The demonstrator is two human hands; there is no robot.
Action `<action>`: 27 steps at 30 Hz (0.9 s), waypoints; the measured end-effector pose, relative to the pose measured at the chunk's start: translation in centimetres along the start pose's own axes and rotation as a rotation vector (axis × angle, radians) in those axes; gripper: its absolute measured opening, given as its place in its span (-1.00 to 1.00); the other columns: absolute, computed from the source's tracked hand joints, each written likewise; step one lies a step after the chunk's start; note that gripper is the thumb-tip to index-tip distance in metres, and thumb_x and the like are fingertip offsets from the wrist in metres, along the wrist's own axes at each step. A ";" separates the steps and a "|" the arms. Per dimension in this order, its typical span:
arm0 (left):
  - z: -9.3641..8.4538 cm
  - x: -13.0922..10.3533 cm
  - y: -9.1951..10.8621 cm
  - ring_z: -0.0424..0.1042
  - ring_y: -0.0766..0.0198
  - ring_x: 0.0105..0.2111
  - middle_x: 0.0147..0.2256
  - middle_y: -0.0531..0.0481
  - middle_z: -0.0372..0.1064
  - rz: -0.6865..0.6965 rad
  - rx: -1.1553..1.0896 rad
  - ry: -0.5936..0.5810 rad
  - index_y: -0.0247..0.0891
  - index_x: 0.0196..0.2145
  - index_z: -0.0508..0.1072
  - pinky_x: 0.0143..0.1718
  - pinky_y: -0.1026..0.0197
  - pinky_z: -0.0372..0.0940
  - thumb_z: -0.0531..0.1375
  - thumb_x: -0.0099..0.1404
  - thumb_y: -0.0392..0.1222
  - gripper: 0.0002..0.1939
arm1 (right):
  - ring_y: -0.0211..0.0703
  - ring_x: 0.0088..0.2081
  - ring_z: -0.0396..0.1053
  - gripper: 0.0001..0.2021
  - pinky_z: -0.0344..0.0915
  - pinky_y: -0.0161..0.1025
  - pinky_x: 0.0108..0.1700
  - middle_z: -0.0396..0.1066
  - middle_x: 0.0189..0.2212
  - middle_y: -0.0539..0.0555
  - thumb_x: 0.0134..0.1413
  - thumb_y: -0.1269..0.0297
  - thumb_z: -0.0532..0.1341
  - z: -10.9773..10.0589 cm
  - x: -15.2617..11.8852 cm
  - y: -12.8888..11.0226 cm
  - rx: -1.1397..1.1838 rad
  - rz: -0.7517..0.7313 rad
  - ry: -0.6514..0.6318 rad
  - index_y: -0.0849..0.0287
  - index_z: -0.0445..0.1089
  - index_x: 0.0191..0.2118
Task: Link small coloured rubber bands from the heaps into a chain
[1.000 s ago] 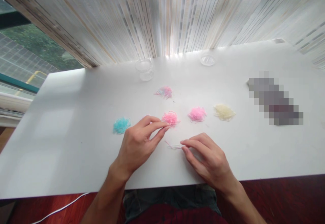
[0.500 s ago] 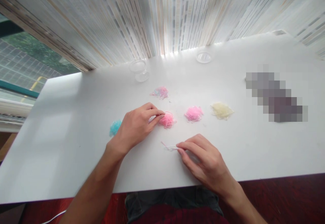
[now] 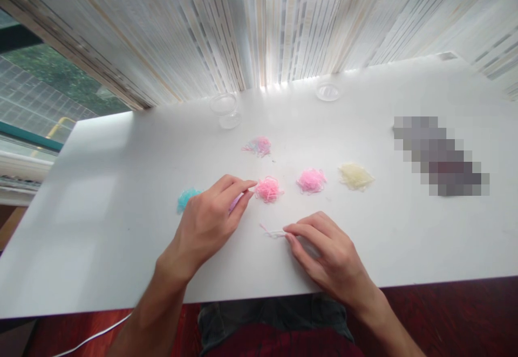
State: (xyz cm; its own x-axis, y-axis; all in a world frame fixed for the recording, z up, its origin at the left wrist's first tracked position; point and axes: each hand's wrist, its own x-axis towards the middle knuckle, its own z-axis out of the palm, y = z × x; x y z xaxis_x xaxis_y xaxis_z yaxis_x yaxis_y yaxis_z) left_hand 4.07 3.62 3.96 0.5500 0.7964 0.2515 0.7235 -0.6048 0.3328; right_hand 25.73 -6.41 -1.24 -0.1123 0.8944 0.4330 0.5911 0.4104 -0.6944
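Observation:
Small heaps of thin elastic bands lie on the white table. My left hand [image 3: 216, 214] is just left of the coral-pink heap [image 3: 268, 190], thumb and forefinger slightly apart with nothing visible between them. Beneath its fingers a lilac heap [image 3: 234, 203] shows in part. A turquoise heap [image 3: 188, 200] sits on its far side, partly covered by the hand. Nearer the front edge, my right hand [image 3: 324, 246] pinches a few pale, thin elastic bands [image 3: 273, 233] that stick out to the left from its fingertips.
A mixed pink and pale-blue heap [image 3: 259, 146] lies farther back. Right of the coral one are a bright pink heap [image 3: 311, 180] and a cream heap [image 3: 355, 177]. Clear plastic containers [image 3: 224, 104] and a clear lid [image 3: 328, 92] stand by the curtain [image 3: 275, 28]. A blurred-out object [image 3: 441, 157] lies right.
My left hand has drawn back slightly left from the coral-pink heap, and its thumb and forefinger have parted. The right hand keeps its pinch nearly in place.

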 end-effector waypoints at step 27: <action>4.0 -5.6 1.6 0.53 0.28 -0.35 -0.24 -0.02 0.49 0.042 -0.086 0.096 -0.23 -0.16 0.40 -0.40 0.28 0.38 0.02 0.56 -0.27 -0.83 | -0.06 -0.20 0.40 -0.85 0.44 -0.08 -0.14 0.44 -0.26 0.11 0.32 0.42 0.24 0.6 -0.1 0.1 -0.149 -0.011 -0.041 0.14 0.48 -0.05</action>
State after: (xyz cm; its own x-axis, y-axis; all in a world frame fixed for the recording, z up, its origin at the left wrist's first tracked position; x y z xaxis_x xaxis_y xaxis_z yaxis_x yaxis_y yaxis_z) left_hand 3.79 -1.79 -0.58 0.5339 0.7690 0.3514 0.6599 -0.6389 0.3955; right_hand 25.35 -6.36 -1.71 -0.1502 0.8976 0.4145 0.7015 0.3921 -0.5950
